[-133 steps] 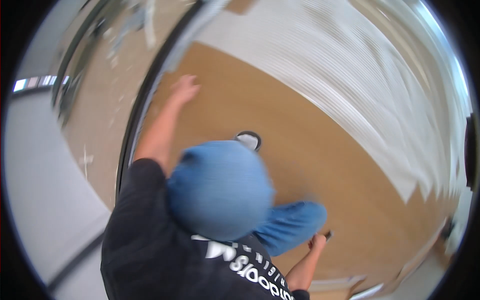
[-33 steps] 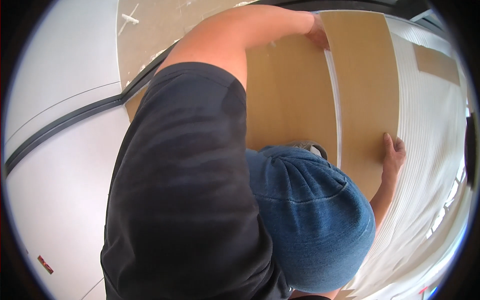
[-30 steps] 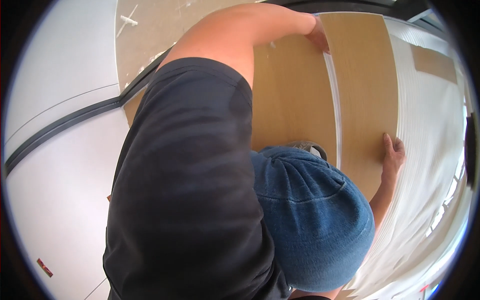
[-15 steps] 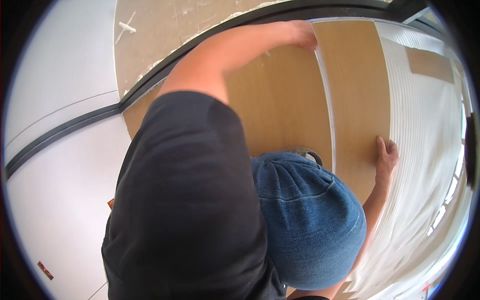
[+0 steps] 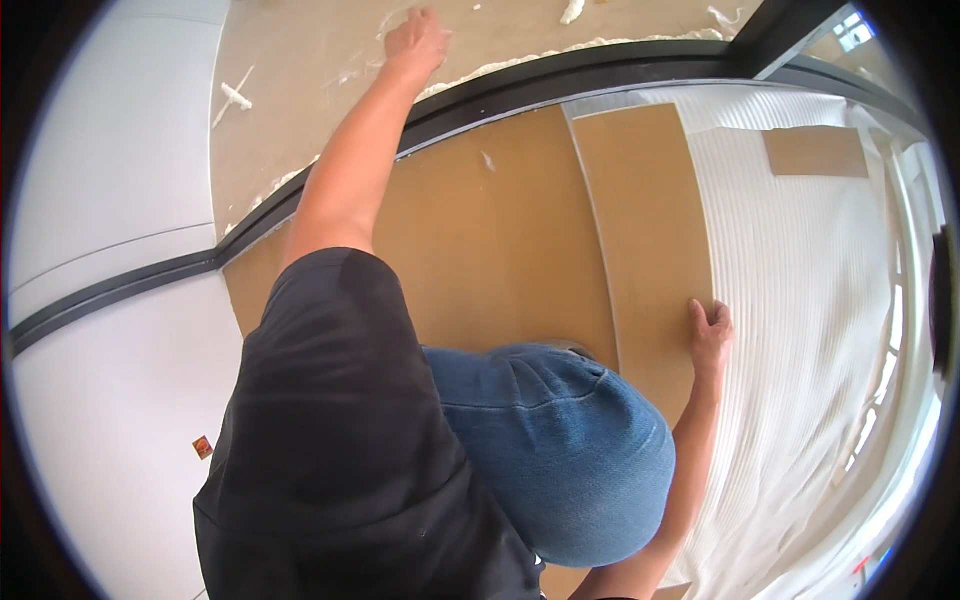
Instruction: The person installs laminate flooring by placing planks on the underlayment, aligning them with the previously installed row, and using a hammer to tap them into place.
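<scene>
- My left hand lies flat, fingers spread, on the dusty beige floor beyond the black frame.
- My right hand presses the narrow brown board, fingers loosely bent, beside the white ribbed sheet.

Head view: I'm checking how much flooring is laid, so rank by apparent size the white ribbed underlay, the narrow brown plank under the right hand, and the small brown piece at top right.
1. white ribbed underlay
2. narrow brown plank
3. small brown piece

Bright, even daylight, sharp at centre, straight edges bowing toward the dark fisheye rim.
</scene>
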### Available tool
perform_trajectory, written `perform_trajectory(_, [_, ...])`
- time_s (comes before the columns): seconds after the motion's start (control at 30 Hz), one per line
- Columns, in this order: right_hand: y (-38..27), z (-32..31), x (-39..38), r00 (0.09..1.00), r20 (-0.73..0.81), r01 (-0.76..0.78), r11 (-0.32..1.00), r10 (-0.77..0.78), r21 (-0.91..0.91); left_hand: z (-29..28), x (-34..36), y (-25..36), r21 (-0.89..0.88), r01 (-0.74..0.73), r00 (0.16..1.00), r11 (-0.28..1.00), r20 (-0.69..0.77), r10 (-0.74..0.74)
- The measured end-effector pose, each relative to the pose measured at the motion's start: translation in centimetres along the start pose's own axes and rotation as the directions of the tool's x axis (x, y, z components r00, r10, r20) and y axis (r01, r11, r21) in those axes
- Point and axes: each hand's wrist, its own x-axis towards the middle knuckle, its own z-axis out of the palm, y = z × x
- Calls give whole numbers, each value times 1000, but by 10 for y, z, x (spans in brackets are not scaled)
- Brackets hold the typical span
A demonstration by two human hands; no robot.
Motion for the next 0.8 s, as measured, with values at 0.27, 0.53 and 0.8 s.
perform_trajectory(0.27, [5,-8,-4,997,-21,-75,997,75,-15,-15,-57,213,-595,-288,897,750,107,429])
perform_trajectory(0.53, [-4,2,-2,999,2,-44,999,44,-5,7,-20,279,-781,42,813,622,389,433])
perform_trajectory(0.8, [8,16,3,1000,-30,1,997,-3,-74,6,-19,251,-623,575,818,-530,429,383])
